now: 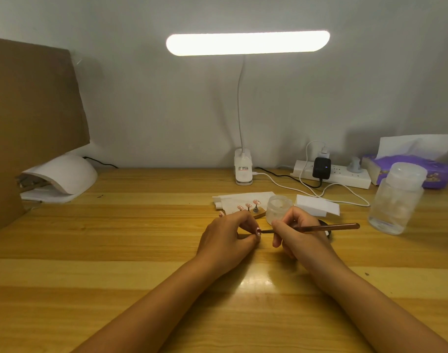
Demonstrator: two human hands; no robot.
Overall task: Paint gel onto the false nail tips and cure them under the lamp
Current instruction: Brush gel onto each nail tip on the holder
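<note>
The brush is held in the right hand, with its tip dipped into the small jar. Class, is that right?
Not quite. The brush is in the right hand, but its tip is not in the small jar; it meets the nail tip that the left hand pinches. The jar stands just behind the hands. The head view shows this.

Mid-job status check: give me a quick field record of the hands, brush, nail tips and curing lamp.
left hand: pinches one nail tip
right hand: holds brush, bristles at that tip
other tips: on a stand behind the hands
jar: beside the stand, behind the right hand
curing lamp: far left, away from the hands
desk lamp: lit
stage: painting; held tip not yet under the curing lamp
</note>
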